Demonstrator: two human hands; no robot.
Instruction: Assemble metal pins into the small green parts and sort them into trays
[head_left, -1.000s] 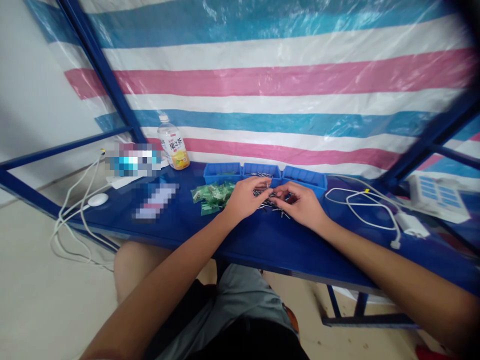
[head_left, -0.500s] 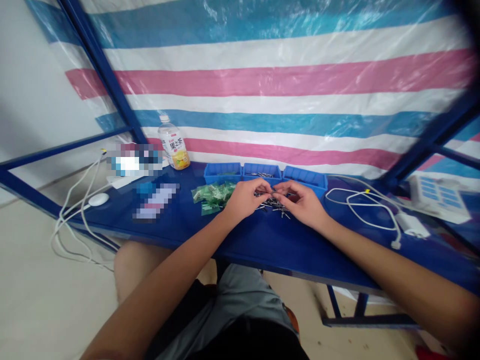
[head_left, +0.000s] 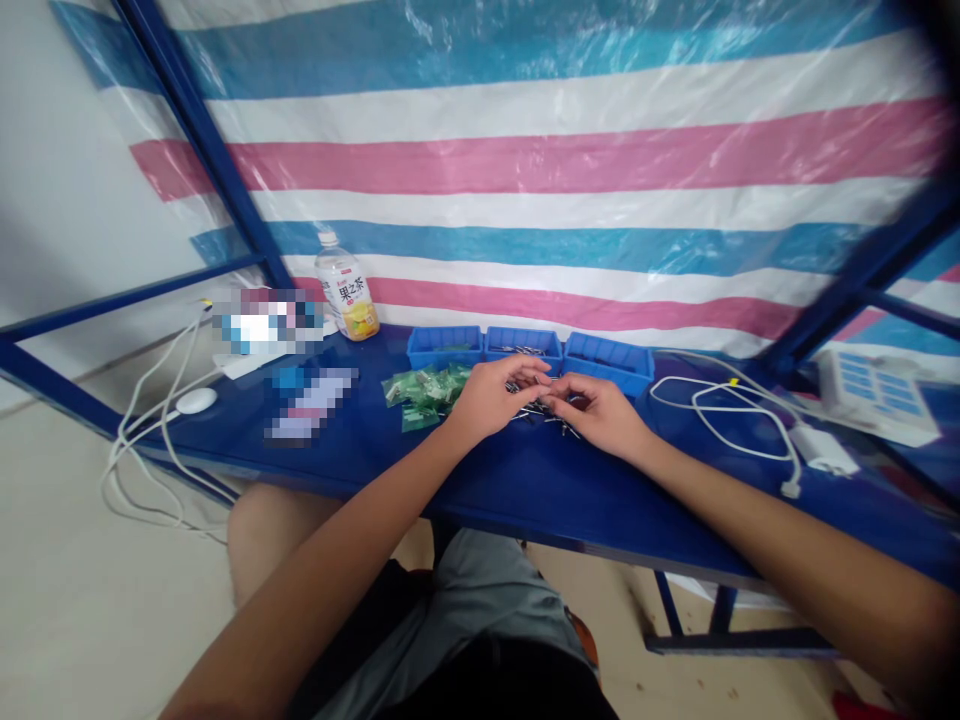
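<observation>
My left hand point(head_left: 499, 395) and my right hand point(head_left: 596, 408) meet fingertip to fingertip over a pile of thin, shiny metal pins point(head_left: 568, 428). The fingers of both hands are bent in toward the thumbs in a pinch. Whatever sits between the fingertips is too small and too covered to name. Part of the pile is hidden beneath the fingers. Just left of my left hand lies a heap of small green clear plastic bags point(head_left: 425, 390).
Behind the hands stand a left blue bin point(head_left: 442, 357), a middle blue bin point(head_left: 491, 350) with metal pins, and a right blue bin point(head_left: 626, 378). A drink bottle point(head_left: 349, 290) is at back left. White cables point(head_left: 750, 452) and a power strip point(head_left: 877, 395) lie right.
My right hand has shifted slightly left, bringing its fingertips closer to my left hand's. The left hand's fingers have lifted and straightened a little. The bins, bags and bottle stay put.
</observation>
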